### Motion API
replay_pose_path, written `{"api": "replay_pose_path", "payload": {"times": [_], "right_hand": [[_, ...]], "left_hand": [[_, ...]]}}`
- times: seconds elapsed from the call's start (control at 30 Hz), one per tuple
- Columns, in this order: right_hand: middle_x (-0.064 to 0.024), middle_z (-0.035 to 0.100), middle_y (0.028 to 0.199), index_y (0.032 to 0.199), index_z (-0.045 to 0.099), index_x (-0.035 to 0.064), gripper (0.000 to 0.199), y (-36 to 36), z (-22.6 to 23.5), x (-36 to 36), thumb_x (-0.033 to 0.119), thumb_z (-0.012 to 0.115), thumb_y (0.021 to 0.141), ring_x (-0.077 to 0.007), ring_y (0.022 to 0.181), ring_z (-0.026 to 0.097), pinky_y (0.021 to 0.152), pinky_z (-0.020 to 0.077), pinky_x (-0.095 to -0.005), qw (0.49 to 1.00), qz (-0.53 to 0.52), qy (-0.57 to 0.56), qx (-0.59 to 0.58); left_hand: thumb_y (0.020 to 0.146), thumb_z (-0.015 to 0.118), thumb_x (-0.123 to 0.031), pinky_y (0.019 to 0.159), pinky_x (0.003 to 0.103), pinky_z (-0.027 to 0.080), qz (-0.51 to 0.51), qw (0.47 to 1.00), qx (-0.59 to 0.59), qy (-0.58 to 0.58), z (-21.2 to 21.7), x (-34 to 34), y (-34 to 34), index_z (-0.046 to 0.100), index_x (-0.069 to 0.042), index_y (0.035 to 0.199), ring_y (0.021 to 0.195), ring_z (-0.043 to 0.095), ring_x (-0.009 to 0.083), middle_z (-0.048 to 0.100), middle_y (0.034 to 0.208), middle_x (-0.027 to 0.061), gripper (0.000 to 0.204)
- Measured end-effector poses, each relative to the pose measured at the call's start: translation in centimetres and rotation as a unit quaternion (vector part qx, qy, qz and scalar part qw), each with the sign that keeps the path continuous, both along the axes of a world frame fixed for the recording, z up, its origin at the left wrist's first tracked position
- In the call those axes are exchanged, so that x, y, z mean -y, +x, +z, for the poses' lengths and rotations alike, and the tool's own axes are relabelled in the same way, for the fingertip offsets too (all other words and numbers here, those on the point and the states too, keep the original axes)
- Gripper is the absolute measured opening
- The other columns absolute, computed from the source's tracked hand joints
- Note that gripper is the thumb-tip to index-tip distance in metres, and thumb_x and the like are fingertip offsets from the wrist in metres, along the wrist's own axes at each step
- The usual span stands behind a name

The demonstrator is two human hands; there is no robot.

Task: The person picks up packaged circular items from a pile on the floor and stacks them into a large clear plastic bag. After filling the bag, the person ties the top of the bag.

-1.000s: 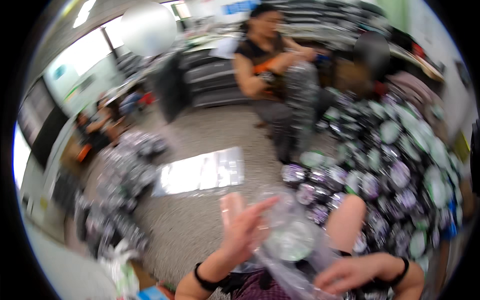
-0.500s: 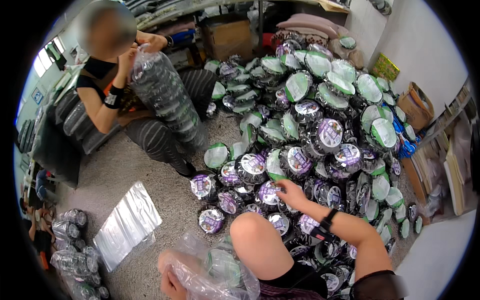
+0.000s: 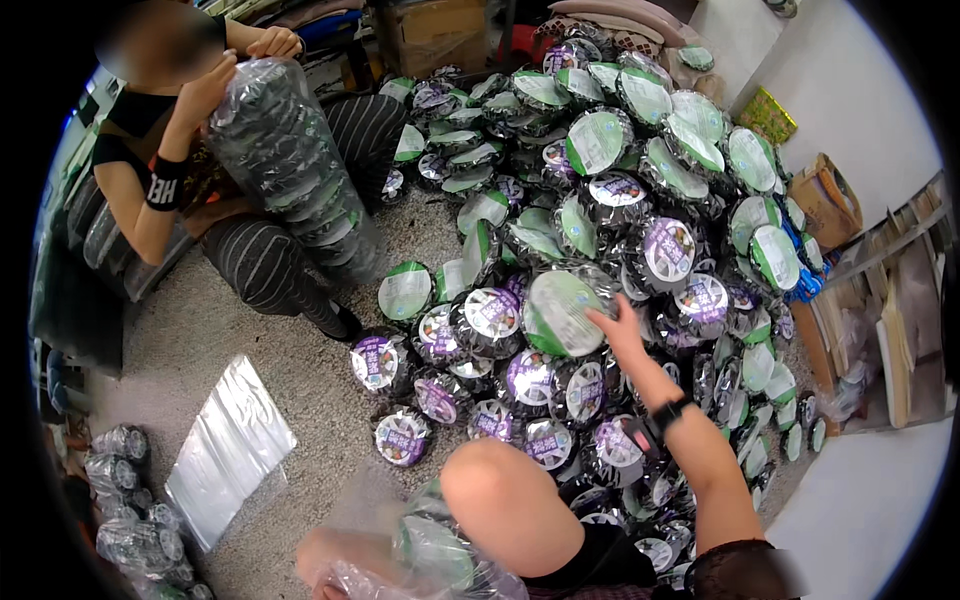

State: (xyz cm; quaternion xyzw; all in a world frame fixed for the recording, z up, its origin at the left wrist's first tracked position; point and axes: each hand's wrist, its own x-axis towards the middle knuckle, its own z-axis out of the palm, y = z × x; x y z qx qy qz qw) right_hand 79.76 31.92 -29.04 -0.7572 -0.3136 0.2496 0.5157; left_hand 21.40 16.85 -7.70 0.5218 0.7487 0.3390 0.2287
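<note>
A: so what's all that stuff actually sitting on?

B: just the floor (image 3: pixel 315 375), speckled grey and kinda rough looking. biggest thing on it is a huge heap of round packages (image 3: pixel 668 252), some showing purple-and-white labels, others green-and-white faces

A: all heaped up?

B: mostly, though one purple-labelled package (image 3: pixel 402 438) lies flat out at the heap's near left edge

A: and left of that?

B: a flat sheaf of clear plastic sheets (image 3: pixel 232 450), lying at a slant and pretty shiny. just beyond, bottom left, there's a clump of clear-bagged bundles (image 3: pixel 142 548) lying together
</note>
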Motion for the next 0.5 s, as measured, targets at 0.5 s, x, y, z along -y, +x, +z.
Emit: {"api": "replay_pose_path", "payload": {"times": [0.5], "right_hand": [[-0.0187, 0.046, 0.121, 0.139, 0.024, -0.0006, 0.105, -14.0, 11.9, 5.6, 0.03, 0.082, 0.057, -0.0348, 0.111, 0.048, 0.092, 0.0436, -0.0399, 0.864, 0.246, -0.245, 0.364]], "left_hand": [[0.093, 0.051, -0.017, 0.062, 0.034, 0.047, -0.052, 0.988, -0.136, 0.042, 2.1, 3.6, -1.2, 0.063, 0.002, 0.096, 0.068, 0.059, 0.027, 0.063, 0.08, 0.0185, 0.023]]}}
